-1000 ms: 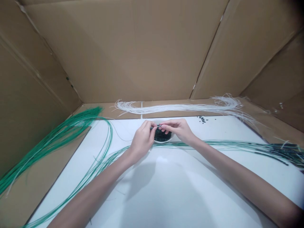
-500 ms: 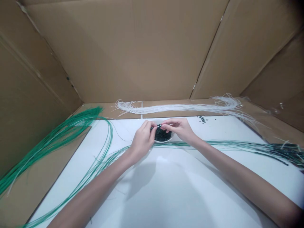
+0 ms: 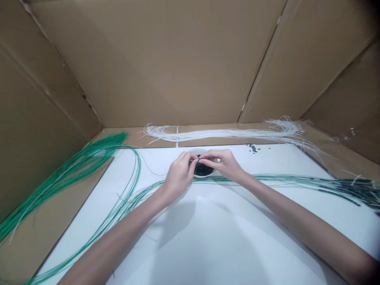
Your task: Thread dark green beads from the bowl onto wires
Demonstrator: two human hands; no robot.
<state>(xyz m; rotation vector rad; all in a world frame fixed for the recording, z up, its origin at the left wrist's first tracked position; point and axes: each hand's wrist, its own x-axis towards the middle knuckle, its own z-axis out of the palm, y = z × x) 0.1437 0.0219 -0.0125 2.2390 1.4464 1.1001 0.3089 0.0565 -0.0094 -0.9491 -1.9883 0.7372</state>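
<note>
A white bowl [image 3: 203,176] filled with small black beads [image 3: 203,169] stands on the white board. Over its back left part, my left hand [image 3: 180,172] pinches the end of a thin strand [image 3: 152,173], which trails off to the left. My right hand [image 3: 223,162] meets it from the right, its thumb and forefinger pinched together at the left fingertips. Whatever lies between the right fingertips is too small to make out. Long green strands [image 3: 267,179] run across the board just in front of the bowl, passing beneath my wrists.
A white strand bundle [image 3: 208,135] lies along the back on cardboard. At the left is a thick green bundle [image 3: 74,166]. Loose black beads [image 3: 253,148] are scattered at the back right. Dark beaded strands [image 3: 353,190] lie far right. Cardboard walls [image 3: 166,63] enclose the board.
My right hand has moved slightly left, so its fingertips now meet those of my left hand. The short white strand end seen between them earlier is now hidden.
</note>
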